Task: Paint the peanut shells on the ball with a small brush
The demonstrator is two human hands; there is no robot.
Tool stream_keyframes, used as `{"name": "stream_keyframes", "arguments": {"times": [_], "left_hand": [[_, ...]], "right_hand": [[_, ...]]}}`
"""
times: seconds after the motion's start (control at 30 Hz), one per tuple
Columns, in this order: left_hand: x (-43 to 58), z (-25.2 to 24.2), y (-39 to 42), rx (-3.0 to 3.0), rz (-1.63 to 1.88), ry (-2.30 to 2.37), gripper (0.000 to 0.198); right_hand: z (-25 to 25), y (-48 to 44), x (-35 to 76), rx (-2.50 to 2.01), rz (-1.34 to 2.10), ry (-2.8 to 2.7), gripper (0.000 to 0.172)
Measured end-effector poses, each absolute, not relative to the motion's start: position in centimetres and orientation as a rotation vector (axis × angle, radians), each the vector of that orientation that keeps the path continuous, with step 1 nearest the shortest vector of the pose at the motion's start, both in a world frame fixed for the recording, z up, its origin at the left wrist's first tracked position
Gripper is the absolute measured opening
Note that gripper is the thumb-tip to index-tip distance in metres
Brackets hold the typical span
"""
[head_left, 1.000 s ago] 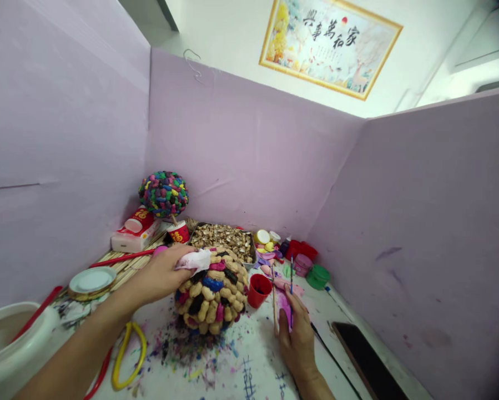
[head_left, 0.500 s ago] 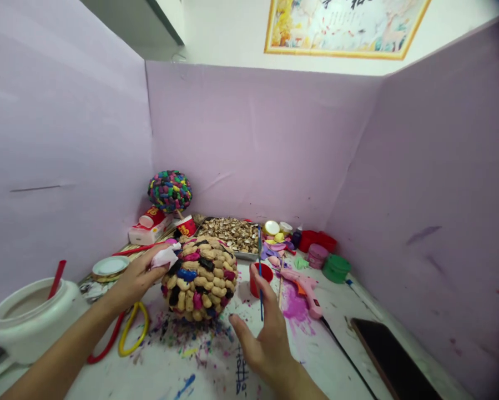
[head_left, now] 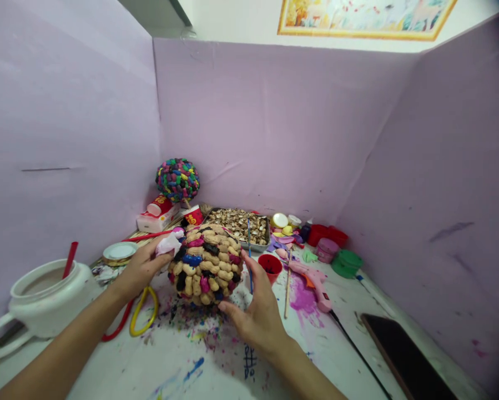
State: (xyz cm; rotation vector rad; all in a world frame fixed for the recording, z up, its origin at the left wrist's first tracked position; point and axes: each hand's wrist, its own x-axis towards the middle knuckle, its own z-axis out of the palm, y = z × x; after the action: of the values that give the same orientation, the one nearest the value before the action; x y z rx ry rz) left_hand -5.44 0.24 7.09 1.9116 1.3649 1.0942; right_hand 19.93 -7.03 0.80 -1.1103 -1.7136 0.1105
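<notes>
A ball covered in peanut shells (head_left: pixel 210 264), some painted pink, black and blue, is in the middle of the table. My left hand (head_left: pixel 146 268) pinches a crumpled white tissue (head_left: pixel 170 243) against the ball's left side. On the other side, my right hand (head_left: pixel 257 314) has its thumb and fingers spread at the ball's lower right, seemingly touching it. A thin blue paintbrush (head_left: pixel 250 239) stands nearly upright, tucked among that hand's fingers. Just beyond them is a red cup (head_left: pixel 271 266) with something dark inside.
Behind lies a metal tray (head_left: pixel 261 246) of shell pieces. A finished multicoloured ball (head_left: pixel 177 179) stands back left. At right are a pink glue gun (head_left: pixel 311 280), a green tub (head_left: pixel 346 263) and a phone (head_left: pixel 403 355). A white pot (head_left: pixel 49 303) stands at left.
My right hand has moved left and come up to the ball, bringing the paintbrush along. My left hand stays with the tissue on the ball. The whole view has shifted slightly.
</notes>
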Motion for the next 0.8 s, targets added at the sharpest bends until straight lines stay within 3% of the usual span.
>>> {"name": "stream_keyframes", "arguments": {"times": [0.37,0.8], "left_hand": [[-5.6,6.5,0.3,1.736,1.136,1.251,0.057],[-4.6,6.4,0.0,1.699,1.174,1.292,0.051]], "right_hand": [[-0.3,-6.0,19.7,-1.075,-0.009,-1.674,0.079],[2.3,-5.7,21.3,-1.039,-0.027,-1.757,0.077]]}}
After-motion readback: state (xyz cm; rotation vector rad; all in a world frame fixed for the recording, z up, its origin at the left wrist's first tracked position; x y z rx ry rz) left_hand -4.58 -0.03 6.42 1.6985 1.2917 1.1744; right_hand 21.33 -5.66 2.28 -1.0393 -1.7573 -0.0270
